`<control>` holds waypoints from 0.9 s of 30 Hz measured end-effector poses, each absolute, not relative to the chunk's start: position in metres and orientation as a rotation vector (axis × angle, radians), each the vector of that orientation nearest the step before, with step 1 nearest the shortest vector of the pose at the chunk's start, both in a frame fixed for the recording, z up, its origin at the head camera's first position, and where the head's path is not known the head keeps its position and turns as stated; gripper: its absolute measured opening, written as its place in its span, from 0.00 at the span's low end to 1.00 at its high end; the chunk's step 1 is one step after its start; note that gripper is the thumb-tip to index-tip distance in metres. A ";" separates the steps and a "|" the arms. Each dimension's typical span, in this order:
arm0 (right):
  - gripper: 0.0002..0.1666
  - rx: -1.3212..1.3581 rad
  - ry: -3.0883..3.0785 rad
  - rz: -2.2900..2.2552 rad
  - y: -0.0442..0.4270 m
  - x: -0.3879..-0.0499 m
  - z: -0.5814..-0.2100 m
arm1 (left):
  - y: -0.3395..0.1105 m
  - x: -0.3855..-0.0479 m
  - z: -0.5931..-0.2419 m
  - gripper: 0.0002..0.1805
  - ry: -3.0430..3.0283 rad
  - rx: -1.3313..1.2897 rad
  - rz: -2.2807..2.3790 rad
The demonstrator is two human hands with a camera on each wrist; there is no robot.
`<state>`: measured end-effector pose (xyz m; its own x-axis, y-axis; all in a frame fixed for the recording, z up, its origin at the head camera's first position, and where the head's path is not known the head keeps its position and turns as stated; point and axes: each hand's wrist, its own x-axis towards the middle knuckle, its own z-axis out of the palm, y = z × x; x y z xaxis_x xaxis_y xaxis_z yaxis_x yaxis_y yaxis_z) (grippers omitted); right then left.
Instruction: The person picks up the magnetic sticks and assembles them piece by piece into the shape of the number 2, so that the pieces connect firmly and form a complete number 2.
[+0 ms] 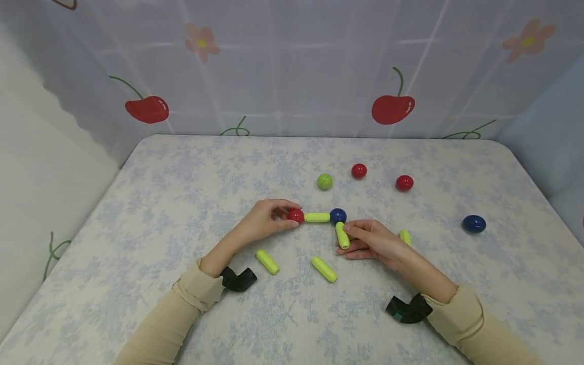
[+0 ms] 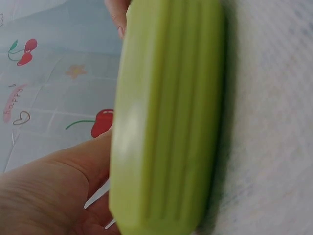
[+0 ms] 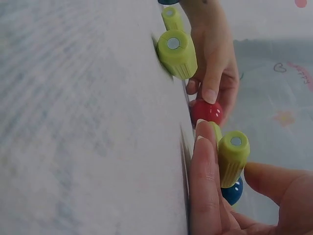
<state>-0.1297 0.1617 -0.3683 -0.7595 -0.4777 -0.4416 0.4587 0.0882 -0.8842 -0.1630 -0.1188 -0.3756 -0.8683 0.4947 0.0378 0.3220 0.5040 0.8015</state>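
Observation:
My left hand (image 1: 262,221) pinches a red ball (image 1: 296,216) between thumb and fingers. A yellow-green magnetic rod (image 1: 317,217) joins that ball to a blue ball (image 1: 338,216). From the blue ball a second yellow-green rod (image 1: 342,236) angles toward me, pinched by the thumb and fingers of my right hand (image 1: 376,242). In the right wrist view, this rod's (image 3: 234,159) near end shows a round metal disc, with the blue ball (image 3: 233,191) behind it. A loose rod (image 2: 166,117) fills much of the left wrist view and hides part of the left hand (image 2: 54,181).
Two loose yellow-green rods, a left one (image 1: 267,261) and a middle one (image 1: 324,269), lie in front. Another rod (image 1: 405,237) is partly behind my right wrist. Farther back are a green ball (image 1: 325,182) and red balls (image 1: 359,171) (image 1: 404,183); a blue ball (image 1: 474,224) lies right.

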 end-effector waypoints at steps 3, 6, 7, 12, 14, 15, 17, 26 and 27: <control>0.21 -0.025 1.714 -1.744 0.161 -0.130 -0.368 | -0.119 -0.164 -0.376 0.20 2.548 0.690 1.297; 0.23 -0.038 1.722 -1.740 0.162 -0.130 -0.368 | -0.118 -0.164 -0.376 0.20 2.550 0.690 1.293; 0.24 -0.041 1.718 -1.742 0.162 -0.130 -0.368 | -0.118 -0.165 -0.375 0.20 2.550 0.693 1.292; 0.28 -0.046 1.671 -1.755 0.165 -0.130 -0.368 | -0.120 -0.165 -0.369 0.20 2.539 0.703 1.247; 0.29 -0.046 1.658 -1.757 0.165 -0.131 -0.368 | -0.120 -0.168 -0.363 0.21 2.550 0.720 1.208; 0.29 -0.047 1.655 -1.757 0.165 -0.131 -0.368 | -0.120 -0.170 -0.359 0.21 2.560 0.733 1.187; 0.29 -0.048 1.651 -1.756 0.166 -0.131 -0.367 | -0.119 -0.178 -0.350 0.21 2.590 0.770 1.145; 0.29 -0.061 1.631 -1.759 0.168 -0.130 -0.369 | -0.081 -0.231 -0.321 0.22 2.644 0.858 0.958; 0.29 -0.064 1.628 -1.758 0.168 -0.131 -0.369 | -0.077 -0.235 -0.320 0.22 2.640 0.844 0.929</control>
